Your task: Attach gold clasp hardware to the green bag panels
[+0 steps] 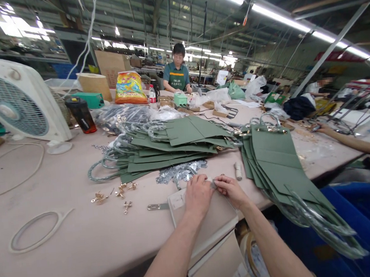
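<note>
My left hand (199, 193) rests over a pale, book-like board (207, 227), with its fingers curled together near the top edge. Close beside it, my right hand (232, 189) pinches a small grey piece (213, 183) between thumb and fingertips. The left fingertips meet the same piece; its kind is too small to make out. A short green strap with a metal plate (158, 206) sticks out from the board's left side. Behind my hands lies a heap of silvery metal plates (181, 171). Gold-coloured clasps (98, 198) are scattered to the left.
Stacked green bag panels with wrapped handles (190, 129) lie behind; another stack (275, 157) hangs over the table edge at right. A tape roll (36, 231), a fan (20, 99) and a dark bottle (81, 115) stand left. A co-worker (178, 73) sits opposite; another person's arm (346, 137) reaches in at right.
</note>
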`<move>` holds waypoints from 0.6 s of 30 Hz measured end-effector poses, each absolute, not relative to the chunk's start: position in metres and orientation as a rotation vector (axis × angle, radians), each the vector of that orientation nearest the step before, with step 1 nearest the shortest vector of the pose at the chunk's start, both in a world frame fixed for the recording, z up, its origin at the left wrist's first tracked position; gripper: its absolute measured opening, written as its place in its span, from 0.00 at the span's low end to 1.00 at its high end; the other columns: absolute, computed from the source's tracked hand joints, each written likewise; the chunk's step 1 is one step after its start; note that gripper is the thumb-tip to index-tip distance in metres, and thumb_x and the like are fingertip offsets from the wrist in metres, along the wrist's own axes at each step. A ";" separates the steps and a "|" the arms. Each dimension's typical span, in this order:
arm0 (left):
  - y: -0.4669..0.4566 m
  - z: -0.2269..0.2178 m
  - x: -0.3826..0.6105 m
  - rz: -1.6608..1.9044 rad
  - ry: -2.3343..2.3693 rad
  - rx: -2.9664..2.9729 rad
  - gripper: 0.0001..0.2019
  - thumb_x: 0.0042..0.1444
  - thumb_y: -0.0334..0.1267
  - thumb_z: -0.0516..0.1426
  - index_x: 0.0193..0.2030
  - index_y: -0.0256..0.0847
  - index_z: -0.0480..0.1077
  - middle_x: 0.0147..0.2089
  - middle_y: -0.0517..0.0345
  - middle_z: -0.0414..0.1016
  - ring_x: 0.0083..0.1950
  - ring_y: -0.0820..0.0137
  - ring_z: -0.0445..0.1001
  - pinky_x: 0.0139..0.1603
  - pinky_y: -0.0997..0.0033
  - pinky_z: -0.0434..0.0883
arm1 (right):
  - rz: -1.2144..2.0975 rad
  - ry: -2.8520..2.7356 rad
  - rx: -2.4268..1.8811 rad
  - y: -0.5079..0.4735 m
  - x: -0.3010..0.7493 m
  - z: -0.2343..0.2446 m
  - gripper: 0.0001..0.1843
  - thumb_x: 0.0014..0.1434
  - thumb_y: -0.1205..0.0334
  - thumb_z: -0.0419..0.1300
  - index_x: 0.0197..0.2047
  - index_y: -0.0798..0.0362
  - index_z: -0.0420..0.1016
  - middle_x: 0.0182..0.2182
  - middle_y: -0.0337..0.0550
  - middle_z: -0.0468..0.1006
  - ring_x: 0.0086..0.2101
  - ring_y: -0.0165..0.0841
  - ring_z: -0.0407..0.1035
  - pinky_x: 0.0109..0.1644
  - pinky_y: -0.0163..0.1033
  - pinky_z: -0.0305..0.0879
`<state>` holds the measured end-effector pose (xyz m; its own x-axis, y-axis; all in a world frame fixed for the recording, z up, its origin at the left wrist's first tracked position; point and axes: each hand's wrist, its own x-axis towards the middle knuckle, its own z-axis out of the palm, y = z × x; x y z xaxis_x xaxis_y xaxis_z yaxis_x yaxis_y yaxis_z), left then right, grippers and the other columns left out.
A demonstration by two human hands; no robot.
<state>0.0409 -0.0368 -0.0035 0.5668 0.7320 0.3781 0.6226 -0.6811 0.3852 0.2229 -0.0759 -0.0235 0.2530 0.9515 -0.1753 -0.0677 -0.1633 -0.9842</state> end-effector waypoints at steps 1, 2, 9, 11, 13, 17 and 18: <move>-0.036 -0.003 0.042 0.760 1.111 2.610 0.05 0.65 0.41 0.62 0.45 0.44 0.77 0.54 0.54 0.75 0.58 0.58 0.68 0.56 0.53 0.68 | 1.140 -0.903 -1.412 -0.077 0.222 -0.024 0.20 0.49 0.47 0.74 0.37 0.53 0.80 0.20 0.32 0.68 0.22 0.25 0.55 0.26 0.34 0.44; -0.035 -0.003 0.042 0.751 1.089 2.629 0.05 0.66 0.40 0.62 0.45 0.44 0.76 0.52 0.54 0.76 0.57 0.58 0.68 0.56 0.54 0.68 | 1.127 -0.911 -1.413 -0.077 0.221 -0.024 0.20 0.50 0.47 0.74 0.37 0.54 0.80 0.20 0.33 0.68 0.22 0.25 0.55 0.26 0.34 0.44; -0.033 0.000 0.041 0.720 1.041 2.692 0.05 0.67 0.39 0.60 0.46 0.43 0.75 0.49 0.53 0.76 0.54 0.58 0.69 0.54 0.55 0.68 | 1.091 -0.944 -1.422 -0.079 0.220 -0.027 0.18 0.53 0.47 0.72 0.37 0.53 0.79 0.20 0.34 0.69 0.22 0.26 0.54 0.26 0.35 0.43; -0.033 0.001 0.040 0.709 1.039 2.687 0.05 0.67 0.38 0.59 0.46 0.43 0.75 0.48 0.53 0.76 0.53 0.58 0.70 0.53 0.55 0.68 | 1.099 -0.955 -1.427 -0.080 0.220 -0.026 0.18 0.53 0.47 0.72 0.37 0.53 0.79 0.20 0.34 0.69 0.22 0.27 0.54 0.26 0.35 0.43; -0.032 0.002 0.040 0.702 1.032 2.669 0.04 0.66 0.38 0.60 0.45 0.44 0.76 0.49 0.52 0.76 0.53 0.58 0.70 0.52 0.54 0.68 | 1.104 -0.971 -1.435 -0.080 0.220 -0.025 0.19 0.53 0.46 0.72 0.37 0.52 0.79 0.20 0.34 0.69 0.22 0.27 0.54 0.26 0.36 0.44; -0.032 0.001 0.041 0.724 1.044 2.602 0.04 0.65 0.37 0.61 0.44 0.44 0.76 0.49 0.53 0.75 0.53 0.58 0.70 0.53 0.54 0.68 | 1.123 -0.942 -1.420 -0.080 0.222 -0.024 0.20 0.51 0.45 0.73 0.37 0.52 0.79 0.21 0.34 0.69 0.22 0.26 0.54 0.26 0.36 0.45; -0.031 0.000 0.041 0.732 1.048 2.581 0.04 0.64 0.37 0.61 0.44 0.44 0.76 0.49 0.53 0.75 0.54 0.58 0.70 0.53 0.55 0.69 | 1.128 -0.912 -1.404 -0.079 0.223 -0.024 0.20 0.50 0.45 0.74 0.37 0.52 0.79 0.21 0.33 0.69 0.22 0.26 0.54 0.27 0.35 0.45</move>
